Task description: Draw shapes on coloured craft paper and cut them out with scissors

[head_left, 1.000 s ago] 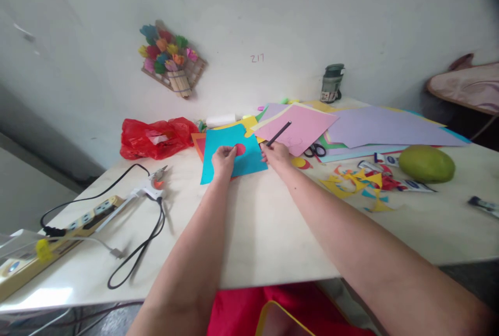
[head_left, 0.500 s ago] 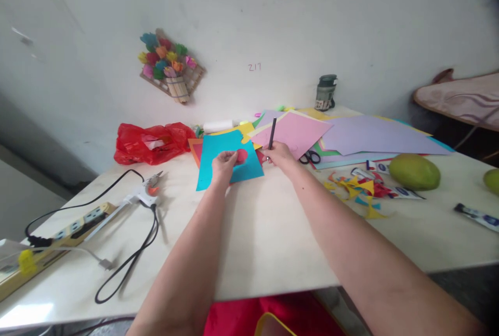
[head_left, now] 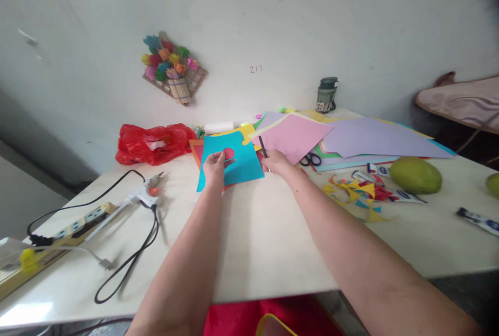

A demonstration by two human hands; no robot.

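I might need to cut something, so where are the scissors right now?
In the head view, the scissors lie right of centre, beside the lower right edge of the pink sheet, just right of the right hand.

Handwritten number "217" (head_left: 255, 69), in thin reddish strokes, upper centre of the frame, on the pale wall (head_left: 249, 18). Right of centre, the dark bottle (head_left: 326, 94) bears a light label with dark print, too small to read. Lettering on the white tubes (head_left: 406, 196), right, is likewise illegible.
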